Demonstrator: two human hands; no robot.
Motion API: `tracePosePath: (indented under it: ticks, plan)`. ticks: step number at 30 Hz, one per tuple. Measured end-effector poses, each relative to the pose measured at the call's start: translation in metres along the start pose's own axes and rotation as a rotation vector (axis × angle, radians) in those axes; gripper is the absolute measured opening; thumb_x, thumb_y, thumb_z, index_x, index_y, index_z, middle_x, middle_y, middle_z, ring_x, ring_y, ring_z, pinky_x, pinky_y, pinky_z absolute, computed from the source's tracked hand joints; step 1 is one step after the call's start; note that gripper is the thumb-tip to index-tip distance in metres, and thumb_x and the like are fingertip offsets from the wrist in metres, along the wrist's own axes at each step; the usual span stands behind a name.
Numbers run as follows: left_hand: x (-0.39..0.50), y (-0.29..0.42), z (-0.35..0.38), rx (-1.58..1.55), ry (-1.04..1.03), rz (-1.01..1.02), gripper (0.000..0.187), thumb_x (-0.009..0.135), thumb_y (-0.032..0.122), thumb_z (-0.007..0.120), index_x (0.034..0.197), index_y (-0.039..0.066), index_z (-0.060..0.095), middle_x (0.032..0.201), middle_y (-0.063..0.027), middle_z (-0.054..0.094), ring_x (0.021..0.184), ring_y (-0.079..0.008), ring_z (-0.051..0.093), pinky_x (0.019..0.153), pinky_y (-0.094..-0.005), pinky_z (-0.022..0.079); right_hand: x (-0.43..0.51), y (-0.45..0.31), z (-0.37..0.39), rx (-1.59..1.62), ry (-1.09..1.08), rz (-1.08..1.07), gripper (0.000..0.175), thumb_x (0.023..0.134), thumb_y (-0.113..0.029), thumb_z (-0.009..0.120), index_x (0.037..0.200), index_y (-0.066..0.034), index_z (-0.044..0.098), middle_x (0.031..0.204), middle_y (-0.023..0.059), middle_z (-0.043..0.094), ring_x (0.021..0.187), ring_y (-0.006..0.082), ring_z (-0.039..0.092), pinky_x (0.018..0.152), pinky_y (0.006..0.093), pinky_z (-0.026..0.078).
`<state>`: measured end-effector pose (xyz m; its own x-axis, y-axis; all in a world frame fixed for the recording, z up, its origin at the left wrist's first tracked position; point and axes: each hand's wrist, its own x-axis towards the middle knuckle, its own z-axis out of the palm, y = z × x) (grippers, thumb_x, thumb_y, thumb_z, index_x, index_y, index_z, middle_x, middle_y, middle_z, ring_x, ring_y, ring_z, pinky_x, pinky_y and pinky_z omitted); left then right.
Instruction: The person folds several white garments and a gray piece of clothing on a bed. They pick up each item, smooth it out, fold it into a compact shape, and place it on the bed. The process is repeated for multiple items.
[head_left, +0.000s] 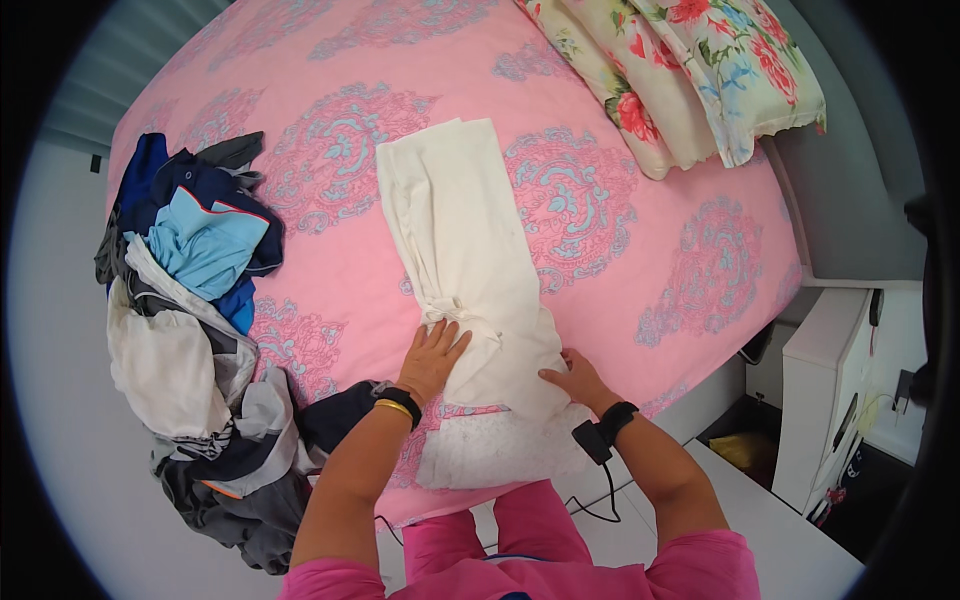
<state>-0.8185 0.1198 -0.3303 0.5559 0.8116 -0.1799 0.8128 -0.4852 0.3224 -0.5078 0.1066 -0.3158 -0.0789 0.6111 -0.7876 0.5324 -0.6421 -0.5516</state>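
A long white cloth garment (487, 225) lies on a pink patterned bedspread (337, 262), with lengthwise creases on its left side and a bunched, knotted part near its middle. My left hand (435, 356) rests palm down on it just below the bunched part, fingers a little spread. At the garment's lower right edge, the thumb and fingers of my right hand (574, 379) pinch the cloth. A folded whitish, speckled cloth (502, 450) lies between the garment and my body, near the edge of the bed.
A heap of mixed clothes (202, 300) covers the bed's left side, reaching my left forearm. Floral pillows (660, 82) lie at the upper right. A white cabinet (825, 390) stands right of the bed. A black cable (616, 495) hangs from my right wrist.
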Motion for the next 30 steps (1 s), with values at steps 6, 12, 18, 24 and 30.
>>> tracePosePath:
  ticks: [6,12,18,24,30]
  plan:
    - [-0.012,0.005,-0.019,-0.114,0.015,0.032,0.045,0.079,0.011,0.058,0.124,0.009,0.054,0.130,-0.0121,0.052,0.127,-0.0305,0.043,0.107,-0.0506,0.027,-0.024,-0.027,-0.037,0.070,-0.365,0.179,0.040,0.082,-0.035,0.069,0.107,-0.0026,0.067,0.096,0.0046,0.067,0.093,0.0125,0.059,0.088,0.0314,0.045]
    - [-0.028,0.005,-0.059,-1.098,-0.157,-0.217,0.037,0.088,0.011,0.055,0.123,0.001,0.056,0.120,-0.0096,0.062,0.117,-0.0209,0.053,0.104,-0.0377,0.035,-0.053,-0.080,-0.076,-0.042,-0.469,0.086,0.039,0.089,-0.037,0.062,0.105,-0.0018,0.068,0.099,0.0016,0.066,0.089,0.0104,0.057,0.084,0.0269,0.043]
    - [0.017,-0.064,-0.071,-1.579,0.174,-0.659,0.048,0.095,0.032,0.052,0.129,-0.001,0.049,0.105,-0.0061,0.062,0.094,-0.0125,0.055,0.085,-0.0260,0.043,0.027,-0.143,-0.085,0.993,-0.318,-0.229,0.036,0.096,-0.033,0.051,0.107,-0.0011,0.063,0.088,0.0019,0.065,0.081,0.0133,0.058,0.080,0.0271,0.046]
    - [0.034,-0.069,-0.038,-1.400,0.291,-0.839,0.070,0.086,0.034,0.066,0.139,0.001,0.034,0.094,-0.0072,0.058,0.083,-0.0132,0.053,0.074,-0.0270,0.043,0.068,-0.136,-0.015,-0.204,0.243,-0.700,0.033,0.081,-0.025,0.069,0.110,-0.0097,0.064,0.089,0.0065,0.061,0.086,0.0194,0.057,0.080,0.0347,0.045]
    - [0.030,-0.055,-0.003,-1.378,0.324,-0.850,0.021,0.090,0.022,0.061,0.090,0.001,0.058,0.073,0.0007,0.056,0.064,-0.0091,0.050,0.058,-0.0253,0.041,0.079,-0.105,0.028,-0.997,0.655,-1.000,0.036,0.077,-0.015,0.065,0.113,-0.0113,0.063,0.111,0.0106,0.061,0.106,0.0256,0.055,0.098,0.0477,0.034]
